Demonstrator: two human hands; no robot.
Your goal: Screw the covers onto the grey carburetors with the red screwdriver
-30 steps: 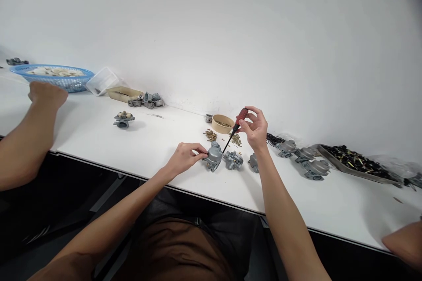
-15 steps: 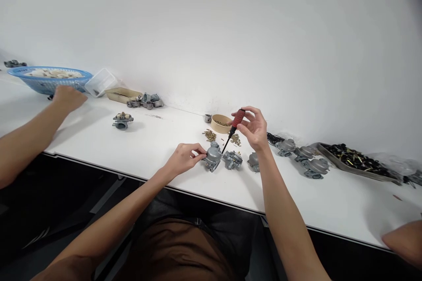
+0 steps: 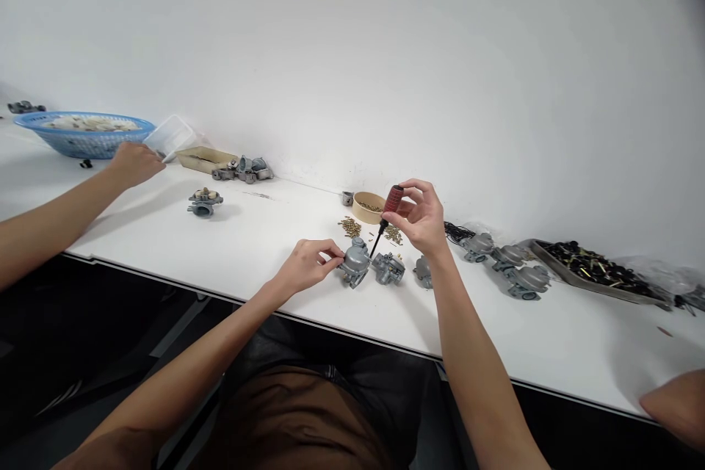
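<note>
My left hand (image 3: 313, 264) pinches the left side of a grey metal carburetor (image 3: 357, 261) on the white table. In my right hand (image 3: 419, 214) is a screwdriver (image 3: 393, 200) with a red and black handle, tilted, its tip at the right side of that carburetor. A second carburetor (image 3: 388, 268) lies just right of it, and another (image 3: 423, 272) is partly hidden by my right wrist. Behind them are small brass parts (image 3: 350, 227) in two piles and a round tan tub (image 3: 368, 207) holding more.
More carburetors (image 3: 527, 280) and a tray of black and brass parts (image 3: 595, 272) stand at the right. At the left are a blue basket (image 3: 82, 138), a co-worker's hand (image 3: 137, 164), a tan tray (image 3: 206, 159) and a lone carburetor body (image 3: 205, 201). Another person's arm (image 3: 677, 404) shows lower right.
The screwdriver handle and my right fingers have shifted slightly left. My left hand stays on the carburetor. The co-worker's hand at the left has moved right, toward the clear plastic box.
</note>
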